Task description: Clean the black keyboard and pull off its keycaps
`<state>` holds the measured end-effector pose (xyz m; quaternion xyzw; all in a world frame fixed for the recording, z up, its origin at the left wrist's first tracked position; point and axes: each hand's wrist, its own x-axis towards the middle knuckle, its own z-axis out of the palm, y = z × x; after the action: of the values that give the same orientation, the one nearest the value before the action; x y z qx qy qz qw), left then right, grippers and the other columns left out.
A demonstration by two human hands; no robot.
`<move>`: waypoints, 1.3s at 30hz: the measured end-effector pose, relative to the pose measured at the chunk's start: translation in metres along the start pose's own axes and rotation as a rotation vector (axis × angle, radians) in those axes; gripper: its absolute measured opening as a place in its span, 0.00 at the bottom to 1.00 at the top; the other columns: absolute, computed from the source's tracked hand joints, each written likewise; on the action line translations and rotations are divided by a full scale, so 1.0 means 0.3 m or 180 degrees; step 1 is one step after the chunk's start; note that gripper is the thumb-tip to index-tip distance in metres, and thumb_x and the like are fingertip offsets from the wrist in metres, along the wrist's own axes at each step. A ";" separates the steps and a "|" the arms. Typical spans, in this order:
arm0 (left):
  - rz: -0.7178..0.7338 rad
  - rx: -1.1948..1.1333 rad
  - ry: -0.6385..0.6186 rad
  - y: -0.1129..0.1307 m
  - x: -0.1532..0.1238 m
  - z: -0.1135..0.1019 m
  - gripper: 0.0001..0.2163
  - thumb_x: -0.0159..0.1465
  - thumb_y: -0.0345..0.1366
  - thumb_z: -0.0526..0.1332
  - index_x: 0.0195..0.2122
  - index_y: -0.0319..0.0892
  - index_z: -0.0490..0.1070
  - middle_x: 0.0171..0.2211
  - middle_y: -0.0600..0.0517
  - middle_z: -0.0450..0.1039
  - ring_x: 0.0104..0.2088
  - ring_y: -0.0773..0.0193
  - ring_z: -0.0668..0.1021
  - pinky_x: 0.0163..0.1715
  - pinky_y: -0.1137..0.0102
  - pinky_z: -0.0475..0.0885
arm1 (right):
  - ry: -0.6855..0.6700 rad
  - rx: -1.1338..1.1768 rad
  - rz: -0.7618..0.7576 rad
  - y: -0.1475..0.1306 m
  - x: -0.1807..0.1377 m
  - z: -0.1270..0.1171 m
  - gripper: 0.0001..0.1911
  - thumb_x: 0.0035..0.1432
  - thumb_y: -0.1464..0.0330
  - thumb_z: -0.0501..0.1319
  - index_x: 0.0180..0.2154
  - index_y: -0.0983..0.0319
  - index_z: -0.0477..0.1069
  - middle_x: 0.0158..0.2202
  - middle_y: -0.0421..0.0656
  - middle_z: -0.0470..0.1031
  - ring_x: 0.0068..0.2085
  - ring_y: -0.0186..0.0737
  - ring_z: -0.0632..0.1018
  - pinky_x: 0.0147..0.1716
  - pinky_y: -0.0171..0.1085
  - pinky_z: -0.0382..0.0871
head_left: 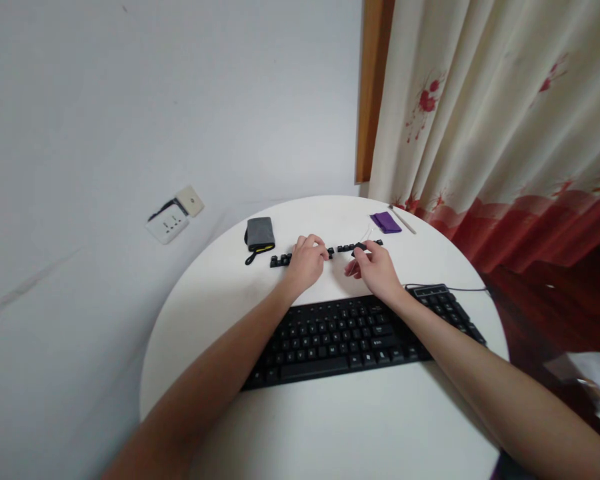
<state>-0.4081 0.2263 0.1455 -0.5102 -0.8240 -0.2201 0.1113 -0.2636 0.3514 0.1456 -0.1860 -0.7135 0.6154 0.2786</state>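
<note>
My left hand (307, 260) bends its fingers down over a row of loose black keycaps (280, 261) on the white table. Its thumb and fingertips close on a keycap (331, 251) at that row's right end. In my right hand (377, 268), between thumb and fingers, is a small black piece with thin pale wires, which looks like a wire keycap puller (360, 247). Just behind it lies a second short row of keycaps (347, 247). Below both hands rests a black keyboard (330, 340), partly covered by my forearms; its upper key rows look bare of caps.
A grey pouch (261, 233) with a loop lies at the back left. A folded purple cloth (387, 222) and a thin stick (403, 220) lie at the back right. The keyboard's cable (463, 289) runs over the right edge. Wall and curtain (460, 133) border the round table (190, 333).
</note>
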 end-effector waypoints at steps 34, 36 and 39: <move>0.1176 -0.0951 -0.1574 0.030 -0.005 -0.026 0.10 0.60 0.24 0.57 0.36 0.40 0.77 0.32 0.52 0.77 0.33 0.66 0.75 0.35 0.73 0.66 | -0.2927 -0.1114 -0.0908 -0.117 -0.061 -0.095 0.09 0.57 0.69 0.60 0.25 0.62 0.65 0.23 0.34 0.62 0.26 0.30 0.64 0.27 0.32 0.58; 0.1154 -0.0979 -0.1594 0.033 -0.006 -0.028 0.09 0.60 0.25 0.57 0.34 0.40 0.77 0.32 0.52 0.77 0.33 0.66 0.75 0.35 0.73 0.66 | -0.2786 -0.1219 -0.0934 -0.120 -0.064 -0.093 0.09 0.57 0.70 0.60 0.25 0.62 0.65 0.23 0.34 0.62 0.26 0.31 0.64 0.27 0.32 0.58; 0.1100 -0.1047 -0.1614 0.027 -0.008 -0.022 0.06 0.58 0.25 0.59 0.30 0.39 0.75 0.29 0.53 0.75 0.31 0.66 0.74 0.34 0.73 0.66 | -0.2554 -0.1329 -0.0892 -0.121 -0.067 -0.080 0.09 0.59 0.70 0.58 0.26 0.62 0.65 0.22 0.35 0.65 0.26 0.31 0.66 0.28 0.33 0.59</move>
<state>-0.4001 0.2243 0.1522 -0.6917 -0.6804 -0.1941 -0.1450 -0.2303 0.3515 0.1798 0.1124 -0.8915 0.4385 0.0179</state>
